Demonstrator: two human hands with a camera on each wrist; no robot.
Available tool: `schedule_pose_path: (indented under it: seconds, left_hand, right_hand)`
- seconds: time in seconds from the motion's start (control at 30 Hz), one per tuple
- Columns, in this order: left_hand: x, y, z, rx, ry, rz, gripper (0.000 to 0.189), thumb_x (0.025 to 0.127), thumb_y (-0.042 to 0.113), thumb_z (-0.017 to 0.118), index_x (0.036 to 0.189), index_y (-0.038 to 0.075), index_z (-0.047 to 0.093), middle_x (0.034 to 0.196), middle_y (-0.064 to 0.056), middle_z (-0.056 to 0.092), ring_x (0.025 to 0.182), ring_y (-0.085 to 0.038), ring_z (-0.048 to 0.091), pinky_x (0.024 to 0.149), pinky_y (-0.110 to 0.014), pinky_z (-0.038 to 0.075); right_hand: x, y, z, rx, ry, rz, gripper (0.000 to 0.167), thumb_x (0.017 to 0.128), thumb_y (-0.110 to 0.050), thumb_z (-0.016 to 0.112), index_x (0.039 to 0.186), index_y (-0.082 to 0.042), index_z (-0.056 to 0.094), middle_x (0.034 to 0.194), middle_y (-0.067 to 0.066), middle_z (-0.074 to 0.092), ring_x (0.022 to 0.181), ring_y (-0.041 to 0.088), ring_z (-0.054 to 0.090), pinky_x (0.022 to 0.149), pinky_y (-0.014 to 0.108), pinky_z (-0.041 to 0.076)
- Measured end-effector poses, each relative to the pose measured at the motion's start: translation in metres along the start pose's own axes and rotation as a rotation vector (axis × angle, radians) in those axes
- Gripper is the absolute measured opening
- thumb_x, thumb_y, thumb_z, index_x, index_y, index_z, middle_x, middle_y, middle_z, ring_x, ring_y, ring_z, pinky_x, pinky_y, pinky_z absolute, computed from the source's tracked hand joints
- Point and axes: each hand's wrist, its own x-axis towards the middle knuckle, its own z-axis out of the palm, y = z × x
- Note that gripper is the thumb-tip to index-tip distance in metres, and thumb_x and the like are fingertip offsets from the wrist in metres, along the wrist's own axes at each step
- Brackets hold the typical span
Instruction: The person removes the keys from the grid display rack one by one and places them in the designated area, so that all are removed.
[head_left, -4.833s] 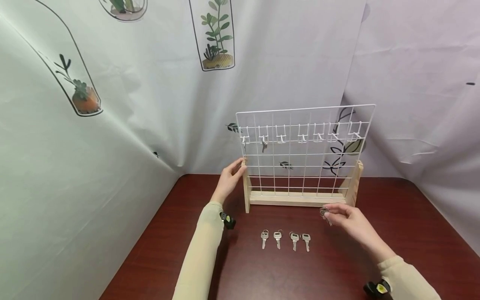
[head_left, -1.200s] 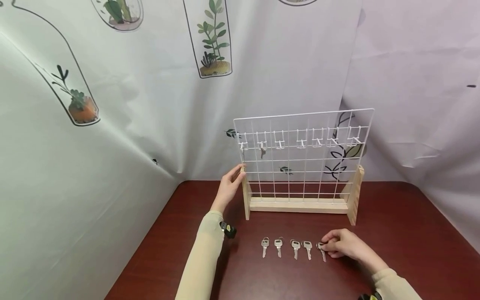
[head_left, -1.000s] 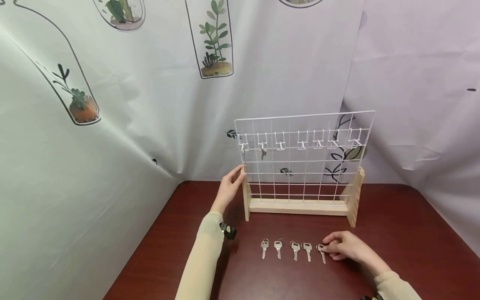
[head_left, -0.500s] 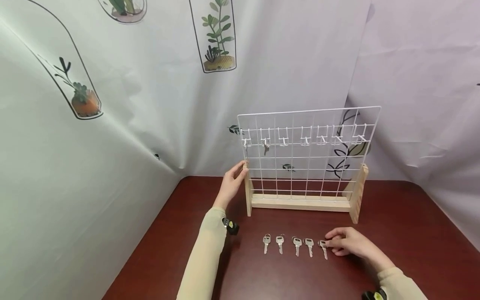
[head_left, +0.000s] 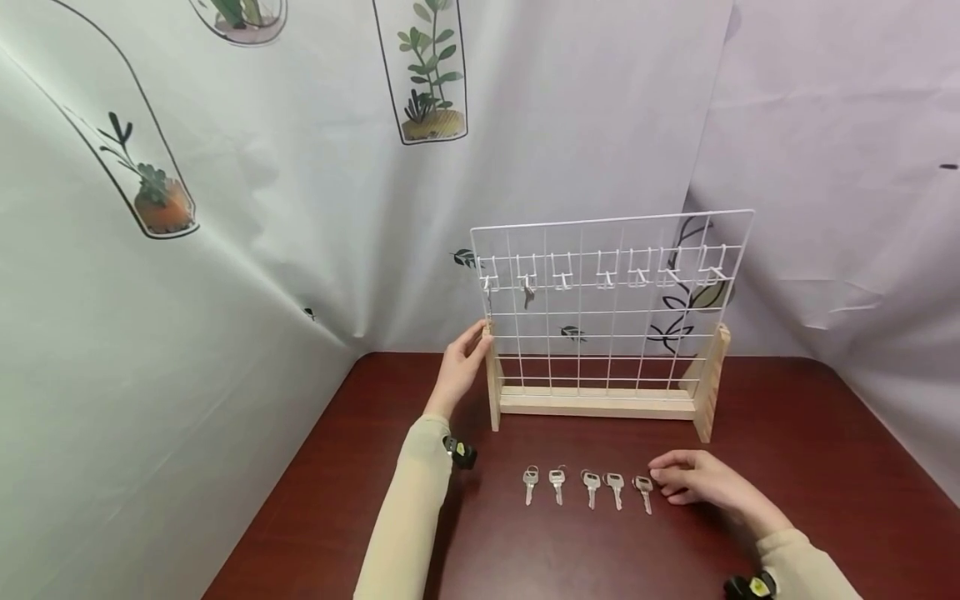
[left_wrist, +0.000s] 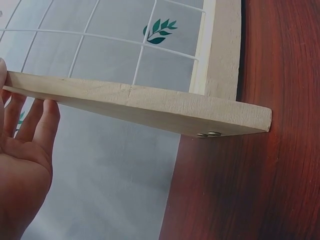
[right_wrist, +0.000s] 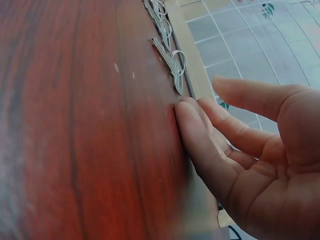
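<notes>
A white wire grid rack (head_left: 611, 333) on a wooden stand (head_left: 592, 403) stands on the table. My left hand (head_left: 457, 367) pinches the top of the stand's left upright (left_wrist: 150, 102) between thumb and fingers. Several silver keys with rings lie in a row in front; the rightmost key (head_left: 644, 493) is tilted slightly. Just right of it, my right hand (head_left: 705, 479) rests low over the table with loosely bent fingers and nothing between them. In the right wrist view the fingertips are close to that key (right_wrist: 170, 67). One key (head_left: 528, 293) hangs on the second hook from the left.
Several white hooks (head_left: 606, 280) line the upper part of the grid. Another thin key (head_left: 489, 293) hangs at the leftmost hook, seen edge-on. The dark red wooden table (head_left: 525, 558) reaches back to a white curtain (head_left: 300, 167) printed with plants.
My right hand has brought a key down from near the rack's right side, laid it at the row's right end, let go and drawn slightly right. My left hand keeps its hold.
</notes>
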Motion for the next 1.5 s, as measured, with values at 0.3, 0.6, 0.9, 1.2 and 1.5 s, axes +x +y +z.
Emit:
schedule_pose_path:
  seconds: [0.3, 0.6, 0.9, 1.2, 1.5]
  left_hand:
    - [-0.005, 0.002, -0.004, -0.005, -0.001, -0.015, 0.046, 0.103, 0.014, 0.061, 0.143, -0.005, 0.051, 0.142, -0.021, 0.054, 0.135, -0.033, 0.049, 0.109, -0.041, 0.042]
    - [-0.005, 0.0, -0.003, -0.011, -0.01, -0.017, 0.046, 0.103, 0.017, 0.061, 0.143, -0.003, 0.052, 0.143, -0.02, 0.054, 0.136, -0.032, 0.049, 0.109, -0.04, 0.042]
    - [0.0, -0.001, -0.001, -0.027, -0.011, 0.013, 0.042, 0.102, 0.01, 0.06, 0.141, -0.007, 0.054, 0.139, -0.021, 0.057, 0.134, -0.033, 0.051, 0.107, -0.037, 0.044]
    - [0.011, -0.038, 0.002, -0.04, 0.031, 0.008, 0.044, 0.102, 0.02, 0.062, 0.142, 0.003, 0.057, 0.141, -0.013, 0.059, 0.135, -0.026, 0.051, 0.108, -0.038, 0.044]
    - [0.011, -0.04, 0.004, -0.04, 0.036, 0.014, 0.044, 0.102, 0.025, 0.063, 0.142, 0.008, 0.059, 0.14, -0.01, 0.06, 0.134, -0.026, 0.052, 0.107, -0.04, 0.045]
  right_hand:
    - [0.001, 0.002, -0.01, 0.039, -0.064, -0.078, 0.046, 0.1, -0.008, 0.06, 0.124, 0.028, 0.044, 0.106, 0.011, 0.069, 0.09, 0.015, 0.067, 0.078, 0.03, 0.059]
    - [0.008, -0.019, -0.012, 0.005, 0.054, -0.139, 0.045, 0.099, -0.009, 0.063, 0.126, 0.024, 0.049, 0.114, 0.02, 0.068, 0.095, 0.016, 0.069, 0.082, 0.029, 0.058]
    - [0.025, -0.056, -0.006, -0.013, 0.164, -0.227, 0.041, 0.098, -0.006, 0.065, 0.125, 0.023, 0.054, 0.111, 0.016, 0.069, 0.093, 0.011, 0.071, 0.083, 0.03, 0.058]
    - [0.039, -0.093, 0.003, -0.056, 0.258, -0.255, 0.038, 0.098, -0.015, 0.068, 0.123, 0.012, 0.062, 0.115, 0.019, 0.069, 0.097, 0.015, 0.072, 0.086, 0.029, 0.057]
    - [0.057, -0.121, 0.007, -0.096, 0.294, -0.261, 0.039, 0.1, -0.022, 0.065, 0.124, 0.009, 0.064, 0.115, 0.019, 0.071, 0.096, 0.016, 0.073, 0.088, 0.027, 0.056]
